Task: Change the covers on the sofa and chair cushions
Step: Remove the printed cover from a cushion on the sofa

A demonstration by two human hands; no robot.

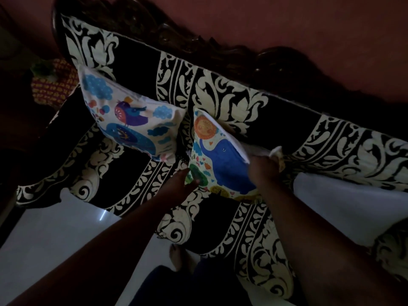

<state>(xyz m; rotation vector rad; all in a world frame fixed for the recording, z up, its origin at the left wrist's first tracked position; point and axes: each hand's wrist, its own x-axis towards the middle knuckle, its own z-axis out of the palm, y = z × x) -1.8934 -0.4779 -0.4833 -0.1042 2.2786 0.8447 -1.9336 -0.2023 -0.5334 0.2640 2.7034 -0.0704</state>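
Note:
Two cushions in white covers with bright children's prints stand on a sofa (pixel 220 217) draped in black cloth with cream leaf patterns. The bird cushion (pixel 130 118) leans against the backrest at the left. The elephant cushion (pixel 218 160) stands on edge in the middle. My left hand (pixel 178 186) touches its lower left corner with straight fingers. My right hand (pixel 262 168) grips its right edge, fingers curled round the cover; the view is dim and blurred there.
A plain white cloth or cushion (pixel 344 206) lies on the seat at the right. A carved dark wooden frame (pixel 198 40) tops the backrest before a reddish wall. The pale floor (pixel 55 228) shows at lower left, with my bare foot (pixel 176 257) near the sofa.

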